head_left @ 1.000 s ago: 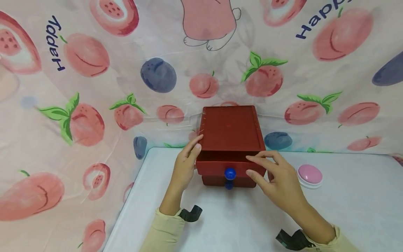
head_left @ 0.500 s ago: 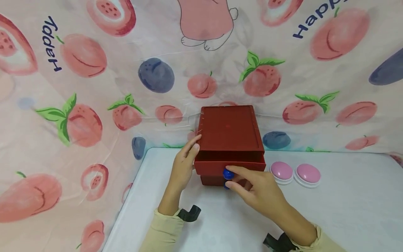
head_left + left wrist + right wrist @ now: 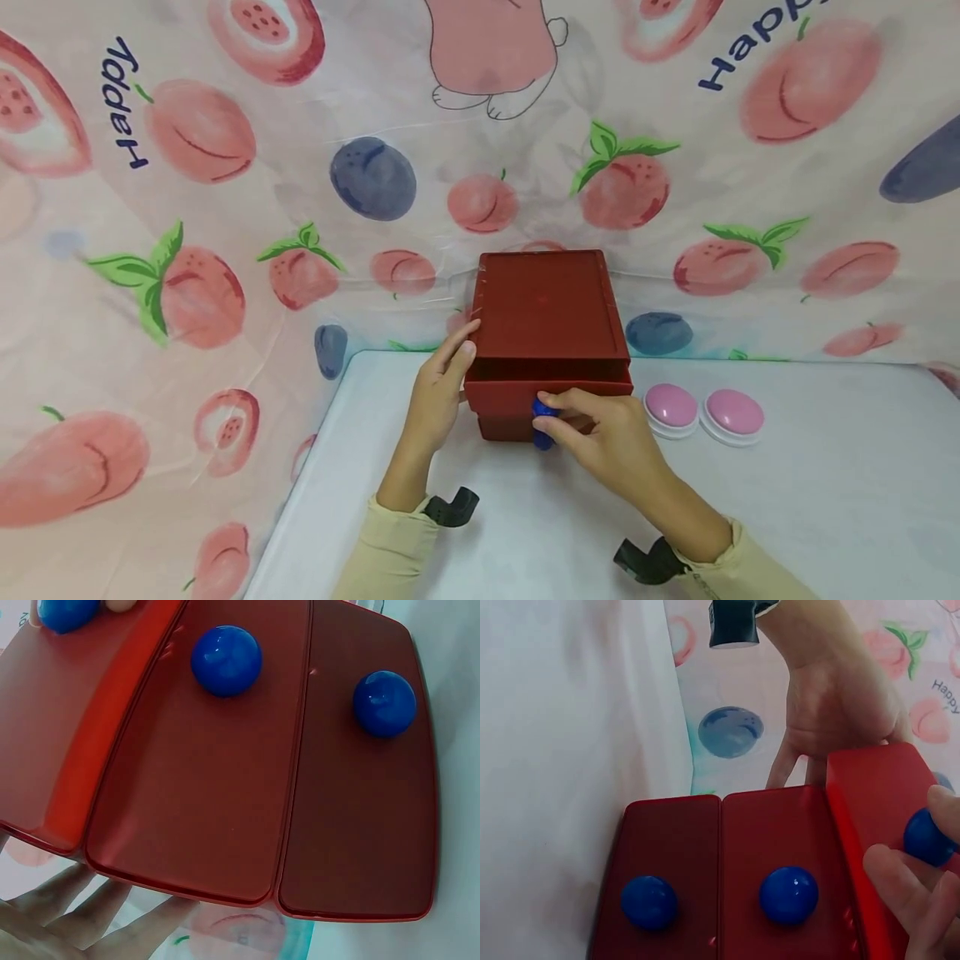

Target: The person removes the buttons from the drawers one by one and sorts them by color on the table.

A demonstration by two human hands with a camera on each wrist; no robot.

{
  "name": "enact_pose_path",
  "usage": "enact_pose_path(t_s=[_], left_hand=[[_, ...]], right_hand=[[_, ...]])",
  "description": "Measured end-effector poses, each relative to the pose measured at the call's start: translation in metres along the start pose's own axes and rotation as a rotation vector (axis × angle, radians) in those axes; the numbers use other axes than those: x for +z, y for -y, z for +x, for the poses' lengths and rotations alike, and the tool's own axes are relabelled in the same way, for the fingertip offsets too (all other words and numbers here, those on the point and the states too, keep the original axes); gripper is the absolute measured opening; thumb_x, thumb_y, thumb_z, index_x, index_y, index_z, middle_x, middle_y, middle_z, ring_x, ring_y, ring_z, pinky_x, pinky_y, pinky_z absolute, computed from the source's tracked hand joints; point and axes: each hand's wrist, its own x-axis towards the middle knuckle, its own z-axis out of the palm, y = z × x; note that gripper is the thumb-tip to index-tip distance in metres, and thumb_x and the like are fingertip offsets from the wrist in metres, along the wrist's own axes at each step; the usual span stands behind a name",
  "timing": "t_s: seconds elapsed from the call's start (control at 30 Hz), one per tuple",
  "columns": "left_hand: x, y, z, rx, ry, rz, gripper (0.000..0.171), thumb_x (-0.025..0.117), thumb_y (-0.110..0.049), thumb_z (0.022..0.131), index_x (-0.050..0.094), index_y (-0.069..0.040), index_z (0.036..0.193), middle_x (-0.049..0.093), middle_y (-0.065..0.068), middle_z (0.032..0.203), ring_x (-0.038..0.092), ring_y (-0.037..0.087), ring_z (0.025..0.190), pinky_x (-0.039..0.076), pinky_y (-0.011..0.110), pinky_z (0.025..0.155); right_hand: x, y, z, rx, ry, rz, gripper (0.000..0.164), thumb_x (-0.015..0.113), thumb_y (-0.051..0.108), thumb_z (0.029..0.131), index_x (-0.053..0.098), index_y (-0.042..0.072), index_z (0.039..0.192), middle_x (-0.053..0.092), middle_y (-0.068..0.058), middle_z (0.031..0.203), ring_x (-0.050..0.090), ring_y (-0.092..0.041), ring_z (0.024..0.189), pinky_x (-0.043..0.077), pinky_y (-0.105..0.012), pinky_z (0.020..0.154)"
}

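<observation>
A dark red drawer cabinet (image 3: 547, 308) stands at the back of the table, its top drawer (image 3: 495, 398) pulled out a little. Between thumb and index finger, my right hand (image 3: 622, 433) pinches the blue knob (image 3: 924, 838) of that top drawer. My left hand (image 3: 438, 398) rests against the cabinet's left side, its fingers (image 3: 90, 911) stretched along the wall. Two lower drawers, the middle one (image 3: 191, 787) and the bottom one (image 3: 360, 825), sit flush and each bears a round blue knob. The inside of the top drawer is in shadow.
Right of the cabinet, two pink domed buttons, a nearer one (image 3: 671, 406) and a farther one (image 3: 735, 412), sit on white bases on the white table (image 3: 847, 475). A fruit-printed cloth (image 3: 420, 125) hangs close behind the cabinet and along the left.
My right hand has moved left from the drawer's right corner to the top knob and closed its fingers on it, uncovering the left pink button. My left hand stays put.
</observation>
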Motion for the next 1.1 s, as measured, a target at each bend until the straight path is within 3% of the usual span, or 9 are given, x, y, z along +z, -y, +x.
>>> enact_pose_path(t_s=[0.3, 0.83, 1.1], left_hand=[[0.001, 0.001, 0.001, -0.003, 0.008, -0.023, 0.041, 0.05, -0.053, 0.104, 0.055, -0.043, 0.144, 0.047, -0.008, 0.155, 0.052, 0.026, 0.137, 0.058, 0.056, 0.091], [0.003, -0.002, 0.0, -0.009, 0.014, -0.035, 0.043, 0.05, -0.052, 0.105, 0.054, -0.039, 0.146, 0.045, -0.005, 0.157, 0.046, 0.026, 0.143, 0.056, 0.062, 0.092], [0.002, -0.001, 0.001, -0.005, 0.004, -0.047, 0.043, 0.05, -0.05, 0.105, 0.054, -0.038, 0.146, 0.046, -0.004, 0.157, 0.05, 0.027, 0.139, 0.057, 0.06, 0.091]], right_hand=[[0.002, -0.009, 0.009, 0.024, 0.003, 0.109, 0.028, 0.088, 0.01, 0.078, 0.081, 0.007, 0.105, 0.08, -0.005, 0.097, 0.072, -0.001, 0.063, 0.056, -0.015, 0.057], [0.002, -0.014, 0.017, 0.126, 0.023, 0.094, 0.031, 0.089, 0.015, 0.079, 0.081, 0.008, 0.108, 0.08, -0.005, 0.102, 0.074, -0.004, 0.07, 0.059, -0.02, 0.061], [0.005, -0.015, 0.021, 0.18, 0.013, 0.131, 0.031, 0.089, 0.016, 0.079, 0.081, 0.009, 0.108, 0.08, -0.005, 0.1, 0.074, -0.005, 0.069, 0.06, -0.021, 0.063]])
